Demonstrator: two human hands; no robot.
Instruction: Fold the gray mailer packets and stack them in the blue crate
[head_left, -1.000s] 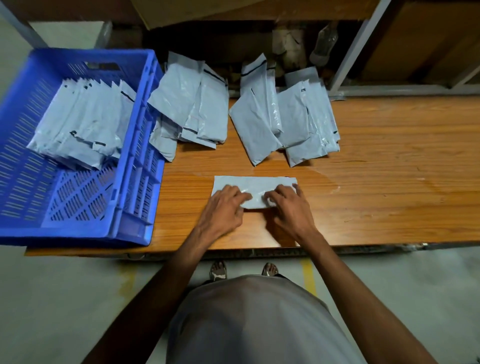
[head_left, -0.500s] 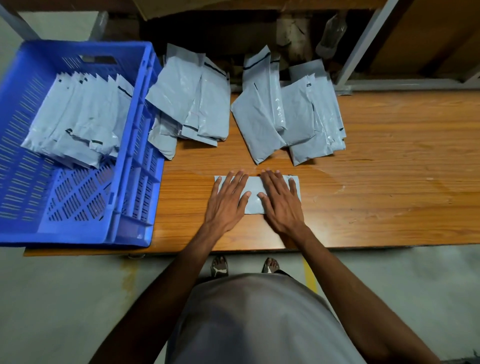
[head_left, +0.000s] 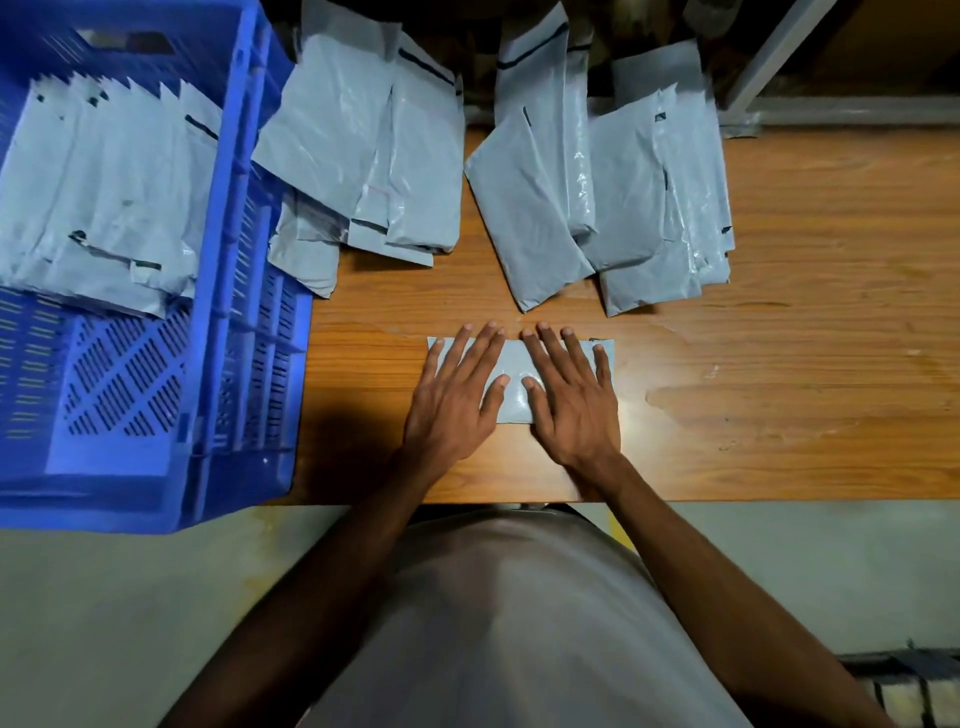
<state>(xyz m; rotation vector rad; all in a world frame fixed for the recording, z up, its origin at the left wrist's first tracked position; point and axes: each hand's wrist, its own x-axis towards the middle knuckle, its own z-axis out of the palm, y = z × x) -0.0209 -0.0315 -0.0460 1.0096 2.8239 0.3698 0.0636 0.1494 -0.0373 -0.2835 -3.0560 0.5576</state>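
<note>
We see a wooden table (head_left: 779, 389) carrying a blue crate (head_left: 228, 364) at its left end, two loose heaps of gray mailer packets (head_left: 363, 171) (head_left: 613, 197) along the far side, and one folded packet (head_left: 511, 379) near the front edge.

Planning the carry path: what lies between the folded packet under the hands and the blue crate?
In the head view, only bare wooden tabletop separates the folded gray mailer packet from the blue plastic crate; the loose gray packet pile sits farther back.

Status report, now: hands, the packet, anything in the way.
Left hand and right hand flat, open, pressing folded packet on table. Blue crate left, part-filled. Path unobstructed.
</note>
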